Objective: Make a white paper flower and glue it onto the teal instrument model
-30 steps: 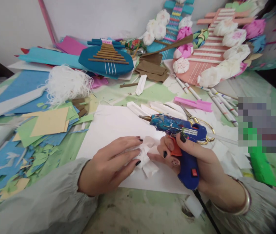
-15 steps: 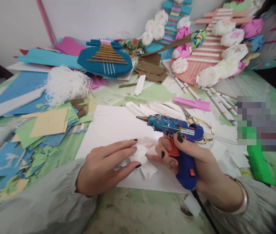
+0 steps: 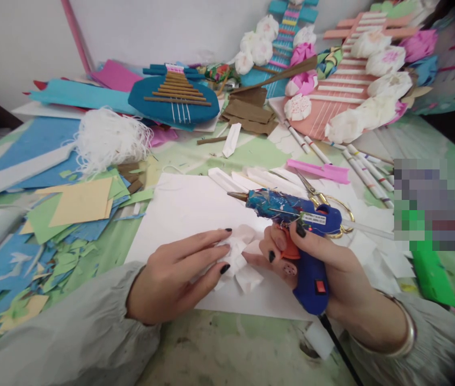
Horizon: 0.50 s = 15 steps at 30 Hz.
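My right hand (image 3: 328,257) is wrapped round a blue hot glue gun (image 3: 312,273), with fingers at its orange trigger. The metal nozzle points left, above the paper, and a clear glue stick (image 3: 366,229) sticks out of the back. My left hand (image 3: 183,273) holds a crumpled white paper flower (image 3: 240,262) between its thumb and fingers. A fingertip of my right hand reaches to the flower's right edge. Under the flower lies a white sheet of paper (image 3: 179,209).
Gold-handled scissors (image 3: 316,198) lie behind the glue gun, near folded white paper strips (image 3: 227,179). Paper scraps (image 3: 70,257) and a tangle of white string (image 3: 110,140) cover the left side. Decorated paper instruments (image 3: 175,102) stand at the back; markers (image 3: 366,174) lie at right.
The glue gun and my right hand sit slightly further right in the picture. My left hand has shifted very little and keeps its hold on the paper flower.
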Motion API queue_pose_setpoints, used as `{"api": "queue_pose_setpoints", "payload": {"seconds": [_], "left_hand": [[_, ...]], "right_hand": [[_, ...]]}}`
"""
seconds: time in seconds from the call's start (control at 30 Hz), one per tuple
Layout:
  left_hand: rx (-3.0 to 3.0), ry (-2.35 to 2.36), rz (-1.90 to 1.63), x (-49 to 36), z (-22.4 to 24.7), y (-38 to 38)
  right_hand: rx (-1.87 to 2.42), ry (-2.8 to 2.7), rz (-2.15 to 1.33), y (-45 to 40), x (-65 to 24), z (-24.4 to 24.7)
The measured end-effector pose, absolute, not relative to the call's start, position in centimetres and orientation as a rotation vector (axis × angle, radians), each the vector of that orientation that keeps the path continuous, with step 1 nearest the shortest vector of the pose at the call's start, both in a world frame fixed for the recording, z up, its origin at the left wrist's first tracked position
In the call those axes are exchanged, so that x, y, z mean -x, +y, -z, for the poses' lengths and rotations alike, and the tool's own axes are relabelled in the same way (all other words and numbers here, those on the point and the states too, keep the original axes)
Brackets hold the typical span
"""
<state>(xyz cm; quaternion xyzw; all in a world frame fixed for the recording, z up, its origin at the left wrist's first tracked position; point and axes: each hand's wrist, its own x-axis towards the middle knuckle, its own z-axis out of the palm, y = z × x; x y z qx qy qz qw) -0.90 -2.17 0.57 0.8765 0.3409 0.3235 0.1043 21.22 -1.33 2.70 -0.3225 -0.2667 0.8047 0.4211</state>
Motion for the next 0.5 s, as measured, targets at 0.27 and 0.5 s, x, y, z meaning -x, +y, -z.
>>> {"api": "queue_pose_setpoints", "payload": {"seconds": [0.27, 0.5], "left_hand": [[-2.500, 1.068, -1.021, 0.94, -0.69, -1.99], [-2.486, 1.008, -0.999, 1.12, -0.57, -1.84]], "right_hand": [[0.871, -0.748, -1.957, -1.51, -21.50, -2.75], [0.809, -0.717, -1.992, -1.37, -21.31, -2.53]]}}
